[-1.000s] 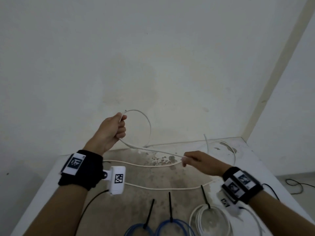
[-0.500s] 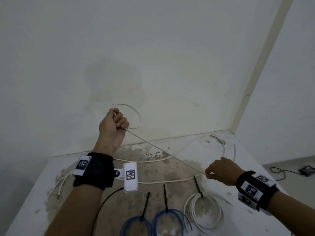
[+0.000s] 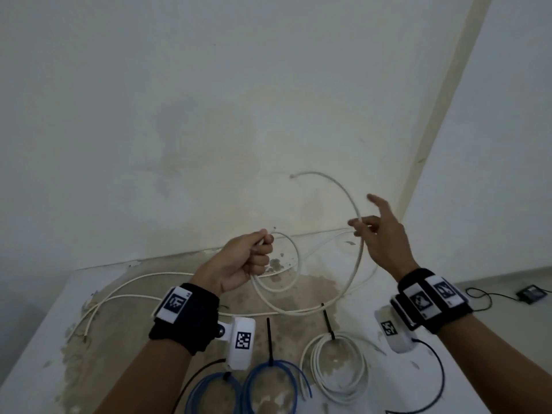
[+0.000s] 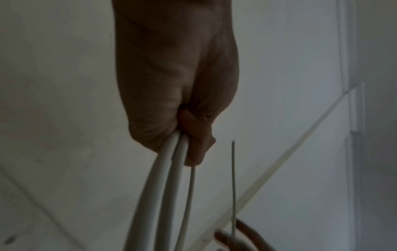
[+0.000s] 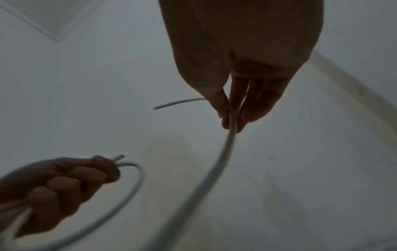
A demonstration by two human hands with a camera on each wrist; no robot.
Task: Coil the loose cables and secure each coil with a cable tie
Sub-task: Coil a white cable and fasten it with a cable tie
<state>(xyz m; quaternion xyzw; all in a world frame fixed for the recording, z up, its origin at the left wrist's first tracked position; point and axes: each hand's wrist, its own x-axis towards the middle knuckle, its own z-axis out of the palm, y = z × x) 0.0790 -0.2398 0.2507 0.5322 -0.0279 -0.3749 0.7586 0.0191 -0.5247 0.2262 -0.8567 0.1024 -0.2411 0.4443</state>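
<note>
Coiling this white cable [image 3: 360,252] asks little strength of you: it looks light, and stiff enough to spring, since the free end arches up unsupported above your right hand [image 3: 385,243] and the loops stand open rather than drooping. Take your left hand [image 3: 239,264] as the landmark. It is curled tight round the gathered strands, and the left wrist view shows at least two thick runs leaving the fist side by side, with a short cut end poking out past the knuckles. To the right of that fist and a little higher, your right hand is mostly spread, thumb and a fingertip [image 5: 223,103] pinching the cable lightly while the other fingers fan out. Below the fist the rest of the cable trails slack over the stained table [image 3: 44,348], some of it running off to the left. The smooth jacket will probably slide through a loose pinch, so I would grip each fresh turn close to the fist, where the strands already bunch, and keep the loops alike so they do not spring apart. Nearer you than the fist lie a tied white coil [image 3: 334,369] and two blue coils [image 3: 271,386], each with a black tie [image 3: 328,322] sticking up.
</note>
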